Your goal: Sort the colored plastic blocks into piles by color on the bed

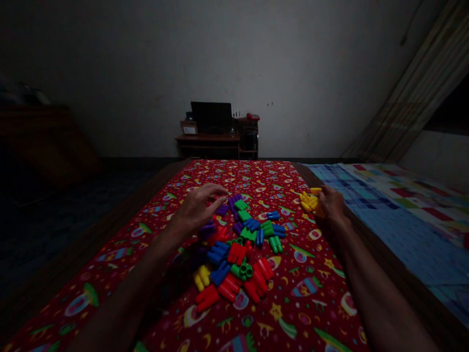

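A mixed pile of plastic toy blocks point(237, 253) in red, blue, green, purple and yellow lies in the middle of the red patterned cloth. Above the pile's far left side hovers my left hand point(200, 205), thumb and fingers apart with nothing between them, close to a purple block point(222, 210). My right hand point(331, 203) is at the cloth's right side, its fingers closed on a yellow block point(315, 190). Just beneath and beside it sits a small heap of yellow blocks point(308, 201). A single yellow block point(202, 277) lies at the near left of the mixed pile.
The red cloth point(154, 274) covers a long surface with a dark brown border. To the right lies blue and checked bedding point(388, 234). A desk point(208, 138) with a monitor point(211, 116) stands against the far wall. Wooden furniture point(44, 146) is at the left.
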A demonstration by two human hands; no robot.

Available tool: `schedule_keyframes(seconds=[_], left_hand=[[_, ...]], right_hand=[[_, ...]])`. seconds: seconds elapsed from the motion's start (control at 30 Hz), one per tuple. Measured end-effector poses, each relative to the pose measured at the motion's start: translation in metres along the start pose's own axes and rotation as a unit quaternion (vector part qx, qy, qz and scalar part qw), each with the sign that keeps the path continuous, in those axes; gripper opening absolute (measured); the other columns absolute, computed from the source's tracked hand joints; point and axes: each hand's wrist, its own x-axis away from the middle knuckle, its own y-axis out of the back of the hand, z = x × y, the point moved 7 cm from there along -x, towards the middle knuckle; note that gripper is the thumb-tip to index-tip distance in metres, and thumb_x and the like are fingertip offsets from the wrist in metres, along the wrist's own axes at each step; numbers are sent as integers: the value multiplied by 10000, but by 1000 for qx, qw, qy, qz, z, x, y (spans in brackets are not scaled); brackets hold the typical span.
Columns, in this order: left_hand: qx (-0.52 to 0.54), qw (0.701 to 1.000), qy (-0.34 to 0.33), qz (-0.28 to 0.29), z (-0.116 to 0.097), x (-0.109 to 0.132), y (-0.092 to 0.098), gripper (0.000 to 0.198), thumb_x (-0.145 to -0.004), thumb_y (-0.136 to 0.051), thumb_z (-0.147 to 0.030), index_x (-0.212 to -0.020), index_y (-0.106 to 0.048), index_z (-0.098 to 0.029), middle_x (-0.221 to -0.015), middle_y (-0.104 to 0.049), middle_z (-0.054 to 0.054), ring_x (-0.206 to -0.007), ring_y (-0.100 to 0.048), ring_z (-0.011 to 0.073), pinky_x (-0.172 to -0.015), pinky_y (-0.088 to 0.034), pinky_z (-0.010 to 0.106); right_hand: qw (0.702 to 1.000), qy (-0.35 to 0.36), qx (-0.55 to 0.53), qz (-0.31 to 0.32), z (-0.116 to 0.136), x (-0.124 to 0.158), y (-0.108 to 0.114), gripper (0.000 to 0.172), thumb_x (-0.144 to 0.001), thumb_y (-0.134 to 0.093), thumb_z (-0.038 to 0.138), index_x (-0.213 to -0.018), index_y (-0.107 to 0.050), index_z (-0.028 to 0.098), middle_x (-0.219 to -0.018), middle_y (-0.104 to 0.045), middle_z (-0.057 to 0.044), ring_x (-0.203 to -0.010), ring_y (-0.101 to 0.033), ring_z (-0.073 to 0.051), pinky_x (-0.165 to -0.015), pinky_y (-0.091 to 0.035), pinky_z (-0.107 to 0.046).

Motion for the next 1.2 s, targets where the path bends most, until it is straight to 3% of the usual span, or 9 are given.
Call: schedule_keyframes(seconds=[0.13,0.3,0.4,0.5,0.63,0.8,0.93,1.1,1.2], left_hand=[[-19,1000,18,5,12,11,13,335,-867,-486,-463,-919,-678,-194,-1012,-711,78,-928,-660,213,-799,-539,313],[-66,992,83,73,40,59,28,354,-850,-476,-482,-871,-695,-204,-894,-726,69,-805,-667,212,-743,-523,301],[-46,978,130,159,43,105,17,323,-856,-477,-445,-891,-703,-217,-891,-727,53,-787,-669,200,-714,-524,278],[-12,970,128,207,33,141,-9,309,-830,-545,-391,-1067,-673,-240,-1062,-702,65,-928,-656,215,-805,-528,305],[-40,980,97,167,23,151,-33,444,-750,-658,-374,-1164,-627,-215,-1208,-631,115,-1120,-562,283,-966,-457,410],[-38,960,199,191,37,139,-38,291,-720,-647,-341,-976,-663,-204,-974,-692,70,-878,-641,247,-767,-510,341],[-32,960,213,178,34,143,-32,294,-734,-596,-325,-1006,-641,-223,-947,-701,45,-837,-655,229,-707,-500,307],[-11,961,266,69,33,159,-8,329,-728,-578,-298,-1048,-615,-231,-945,-716,31,-834,-672,219,-738,-515,315],[32,949,314,-8,28,162,10,322,-681,-618,-295,-995,-611,-222,-820,-714,3,-743,-675,199,-700,-527,302]], right_hand=[[997,-15,-20,70,-1,4,-18,350,-835,-450,247,-1005,-731,127,-988,-734,-154,-891,-679,-258,-773,-498,-333],[998,1,-38,43,12,0,0,373,-861,-411,289,-927,-738,123,-932,-738,-168,-867,-675,-269,-756,-479,-331],[999,15,-45,19,31,-2,18,347,-866,-426,288,-929,-725,124,-952,-732,-178,-878,-677,-286,-757,-468,-338],[995,59,-86,2,66,3,34,346,-892,-419,308,-941,-717,140,-953,-734,-161,-858,-681,-266,-744,-461,-316],[980,149,-126,29,125,25,44,346,-907,-412,325,-908,-714,157,-842,-734,-115,-735,-668,-212,-681,-438,-275],[946,271,-148,99,185,65,41,307,-921,-423,291,-886,-703,171,-766,-707,-95,-672,-638,-187,-639,-391,-257],[901,370,-172,152,220,102,37,265,-924,-431,213,-848,-682,180,-748,-682,-78,-670,-603,-159,-636,-359,-241],[826,494,-173,211,258,157,35,242,-911,-441,142,-788,-649,165,-640,-607,-34,-564,-495,-123,-584,-315,-242],[793,518,-232,219,273,185,42,176,-930,-477,206,-944,-648,167,-714,-630,-37,-625,-535,-128,-609,-360,-232]])
